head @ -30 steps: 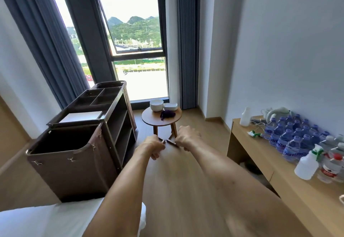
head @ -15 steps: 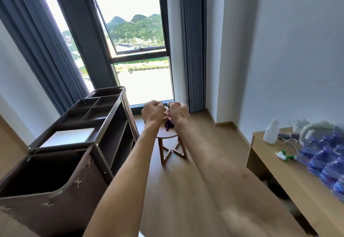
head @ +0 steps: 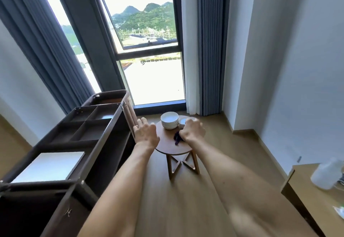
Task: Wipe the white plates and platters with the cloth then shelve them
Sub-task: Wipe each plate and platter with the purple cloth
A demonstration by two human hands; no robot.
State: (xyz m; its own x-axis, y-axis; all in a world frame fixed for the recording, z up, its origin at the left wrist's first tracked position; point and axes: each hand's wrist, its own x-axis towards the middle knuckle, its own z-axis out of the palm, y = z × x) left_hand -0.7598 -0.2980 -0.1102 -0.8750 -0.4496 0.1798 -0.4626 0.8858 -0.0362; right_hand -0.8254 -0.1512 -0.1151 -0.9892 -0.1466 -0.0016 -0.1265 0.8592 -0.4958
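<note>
A stack of white plates sits at the back of a small round wooden table by the window. A second, smaller white dish stands to its right, mostly hidden behind my right hand. A dark purple cloth lies on the table. My right hand is curled over the cloth's right end and seems to grip it. My left hand hovers over the table's left edge with fingers spread, holding nothing.
A dark housekeeping cart with open top compartments and side shelves stands just left of the table. A wooden desk carrying a white bottle is at the right. Wood floor lies between them; window and curtains are behind the table.
My view has come closer to the round table. My hands, held together in front of me before, have parted: the right has dropped onto the cloth, the left has opened.
</note>
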